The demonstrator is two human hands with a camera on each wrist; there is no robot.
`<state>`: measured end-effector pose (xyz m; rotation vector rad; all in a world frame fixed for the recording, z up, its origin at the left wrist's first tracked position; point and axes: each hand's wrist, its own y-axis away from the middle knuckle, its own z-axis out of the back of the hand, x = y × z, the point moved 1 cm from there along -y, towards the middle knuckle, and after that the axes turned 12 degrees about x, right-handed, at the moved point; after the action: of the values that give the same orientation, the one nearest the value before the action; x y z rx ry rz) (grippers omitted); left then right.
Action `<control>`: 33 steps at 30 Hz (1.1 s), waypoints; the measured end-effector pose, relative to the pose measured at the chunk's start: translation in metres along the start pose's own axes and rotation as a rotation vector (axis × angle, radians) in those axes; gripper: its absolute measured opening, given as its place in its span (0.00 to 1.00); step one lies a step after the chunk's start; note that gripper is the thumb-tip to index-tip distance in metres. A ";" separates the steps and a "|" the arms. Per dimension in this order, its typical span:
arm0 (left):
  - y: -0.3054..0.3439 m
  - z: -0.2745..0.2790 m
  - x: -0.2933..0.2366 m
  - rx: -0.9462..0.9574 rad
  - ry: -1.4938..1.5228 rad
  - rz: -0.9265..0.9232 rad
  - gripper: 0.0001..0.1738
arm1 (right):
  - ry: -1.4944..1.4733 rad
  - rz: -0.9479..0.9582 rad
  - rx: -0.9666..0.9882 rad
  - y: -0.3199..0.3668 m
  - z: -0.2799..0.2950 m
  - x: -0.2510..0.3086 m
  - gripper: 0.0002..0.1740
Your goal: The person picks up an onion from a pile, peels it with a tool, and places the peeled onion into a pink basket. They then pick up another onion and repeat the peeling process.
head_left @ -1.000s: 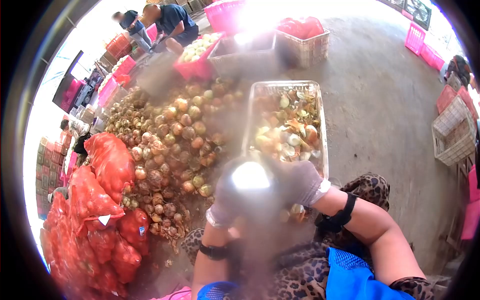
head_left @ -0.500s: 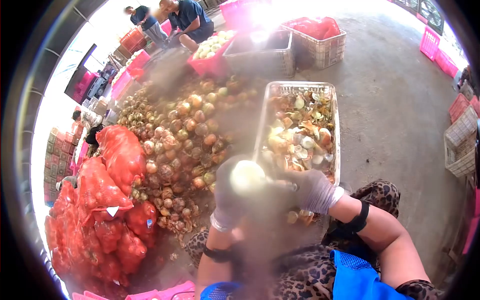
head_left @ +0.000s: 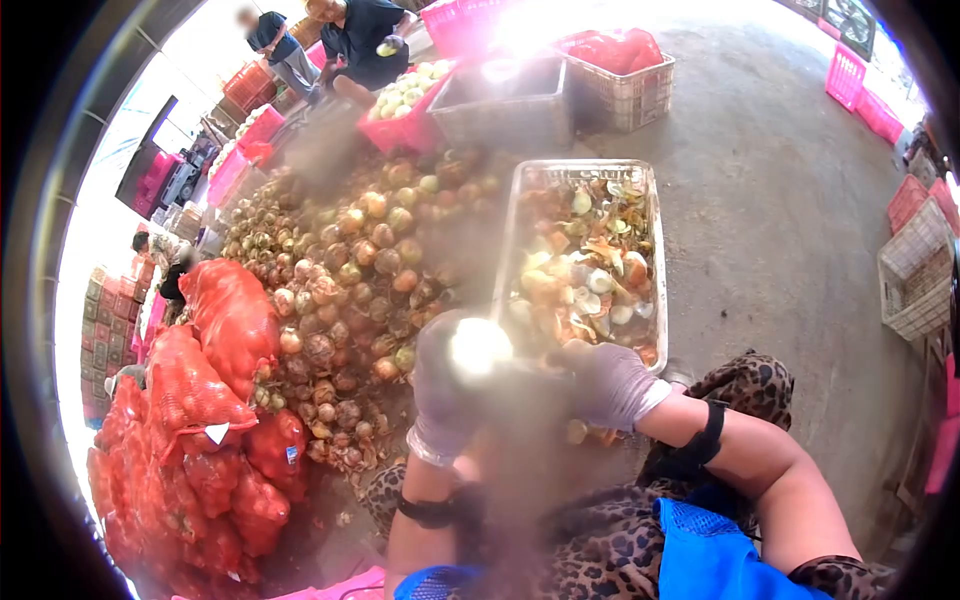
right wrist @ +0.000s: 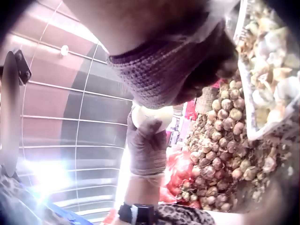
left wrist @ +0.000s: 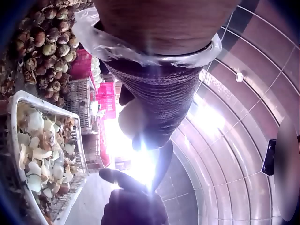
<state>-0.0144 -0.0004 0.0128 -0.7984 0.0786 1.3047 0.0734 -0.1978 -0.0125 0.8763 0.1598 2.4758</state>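
My gloved left hand (head_left: pixel 445 395) grips a pale peeled onion (right wrist: pixel 153 117), which glares white in the head view. Thumb and fingers of that hand curl round the onion from below in the right wrist view. Close beside it is my gloved right hand (head_left: pixel 612 385), its fingers curled round a small knife whose dark flat blade (left wrist: pixel 164 161) points toward the onion in the left wrist view. The knife's handle is hidden inside the right hand. A blurred smear covers the space between both hands in the head view.
Just beyond my hands stands a white crate (head_left: pixel 660 260) of onion skins and trimmings. Unpeeled onions (head_left: pixel 350 270) lie heaped left of it, beside red mesh sacks (head_left: pixel 190 430). Farther off are a grey crate (head_left: pixel 500 120), a pink crate of peeled onions (head_left: pixel 400 130) and two people.
My left hand and the onion have shifted slightly left, away from the right hand. The head view has swung a little. A person at the back has raised a hand holding a pale object.
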 end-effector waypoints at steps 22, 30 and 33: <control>0.039 0.038 -0.022 -0.045 0.492 0.227 0.41 | 0.030 0.263 -0.497 -0.024 -0.012 0.030 0.21; 0.215 0.129 -0.050 -0.743 0.882 0.029 0.48 | -0.828 0.029 -0.027 -0.086 -0.032 -0.066 0.21; 0.339 0.220 -0.087 -1.004 0.494 0.337 0.40 | -0.669 0.147 -0.046 -0.088 -0.040 -0.088 0.19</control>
<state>-0.4205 0.0662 0.0539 -2.0291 -0.0645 1.4138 0.1442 -0.1629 -0.1171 1.6797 -0.1985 2.1575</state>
